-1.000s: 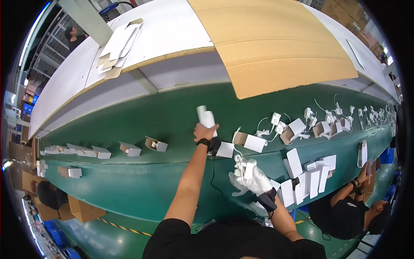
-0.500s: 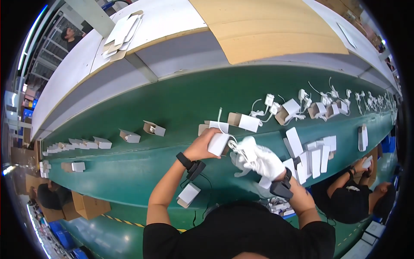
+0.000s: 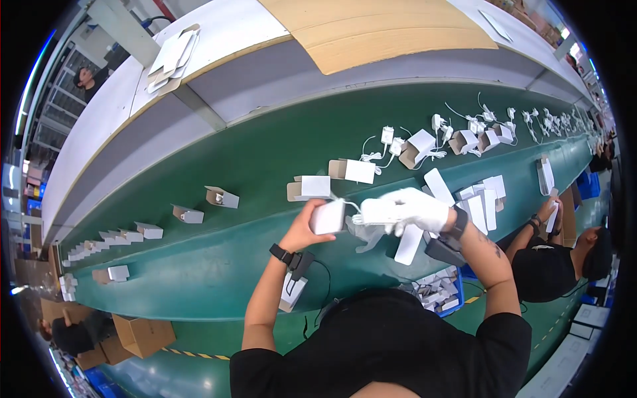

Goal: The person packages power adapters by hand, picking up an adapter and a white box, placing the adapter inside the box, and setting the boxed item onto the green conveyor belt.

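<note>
My bare left hand (image 3: 304, 227) grips a small white box (image 3: 328, 217) above the green belt. In my white-gloved right hand (image 3: 423, 211) is a white power adapter (image 3: 378, 211) with its cable bundled at the box-side end. A loose cable end (image 3: 350, 203) reaches to the box's right edge; whether it enters the box I cannot tell. Just beyond my left hand lies an open white box (image 3: 314, 186). Another open box (image 3: 359, 171) rests to its right. A clear plastic bag or film (image 3: 366, 233) seems to hang below the adapter.
Flat white boxes (image 3: 479, 204) lie right of my glove. Farther right are adapters with cables (image 3: 474, 125) and open boxes. More boxes (image 3: 149, 230) line the left. A blue bin (image 3: 453, 296) of small boxes stands by my right side. A co-worker (image 3: 547, 259) works at right.
My right hand has turned and lifted slightly, bringing the adapter level beside the box. My left hand still holds the box, its face turned more upward. The whole view has shifted.
</note>
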